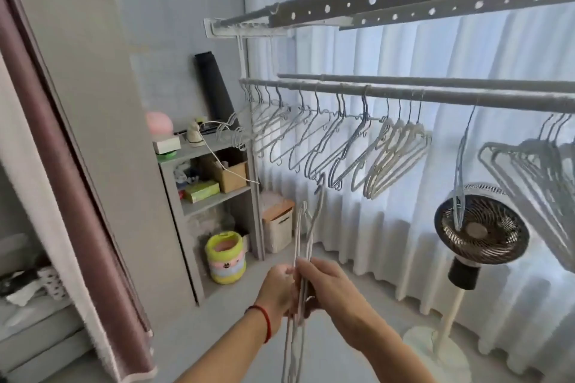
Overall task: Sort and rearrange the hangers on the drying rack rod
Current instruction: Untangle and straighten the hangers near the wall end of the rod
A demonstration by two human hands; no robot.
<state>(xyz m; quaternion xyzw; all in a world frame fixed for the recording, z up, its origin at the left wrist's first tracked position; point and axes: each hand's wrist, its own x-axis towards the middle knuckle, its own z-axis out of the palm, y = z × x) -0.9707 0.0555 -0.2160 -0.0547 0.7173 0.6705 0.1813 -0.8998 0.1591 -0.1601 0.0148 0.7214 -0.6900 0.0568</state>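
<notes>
Open rod (448,96) stretch between hanger clusters; fan (481,228) below.

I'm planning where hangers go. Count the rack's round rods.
2. The front rod carries the hangers; the back rod runs just behind and above it. Others may be out of view.

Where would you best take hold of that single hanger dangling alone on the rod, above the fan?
Probably its thin neck just under the hook. The lone hanger hangs edge-on from the rod, with free space on both sides, so a hand can come from the front and lift the hook up and off. Lower down it overlaps the fan.
</notes>
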